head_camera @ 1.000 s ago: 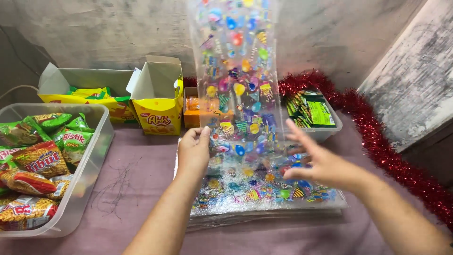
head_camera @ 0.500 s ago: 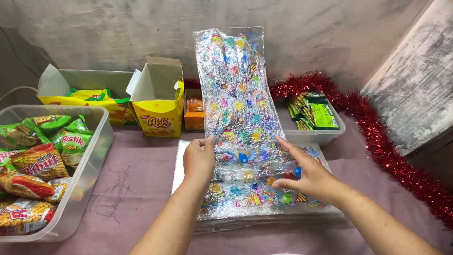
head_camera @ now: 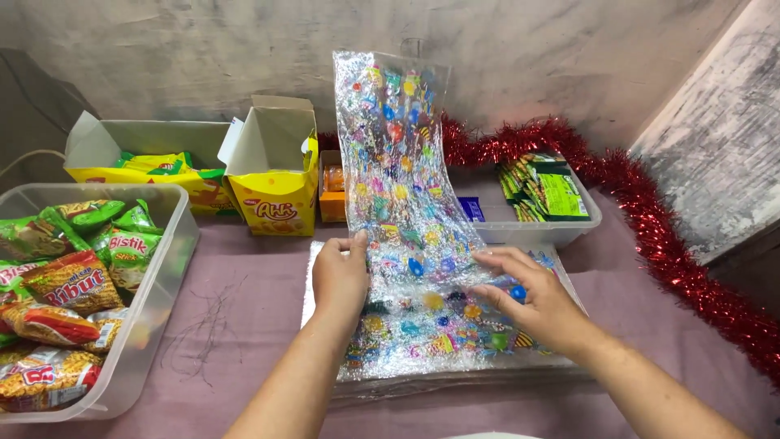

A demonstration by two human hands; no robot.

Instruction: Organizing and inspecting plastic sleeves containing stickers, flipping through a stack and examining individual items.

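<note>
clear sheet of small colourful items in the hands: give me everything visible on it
The sheet is clear, shiny plastic dotted with many small multicoloured pieces in rows. Its upper part stands up and curves back toward the wall; its lower part lies on a flat stack of similar sheets. The left hand pinches its left edge; the right hand rests on its right side.

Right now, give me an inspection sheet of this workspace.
Surface: table under a mauve cloth, with dark thread-like strands at the left.
Job's things: clear plastic sheet of small colourful toys, upper part raised, lower part lying on a flat stack.
Clutter: clear tub of snack packets; two open yellow cartons; tray of green sachets.
Grippers: left hand pinches the sheet's left edge; right hand rests on the sheet, fingers spread.
Cables: pale cable at far left.
Surroundings: bare grey wall; red tinsel.
</note>
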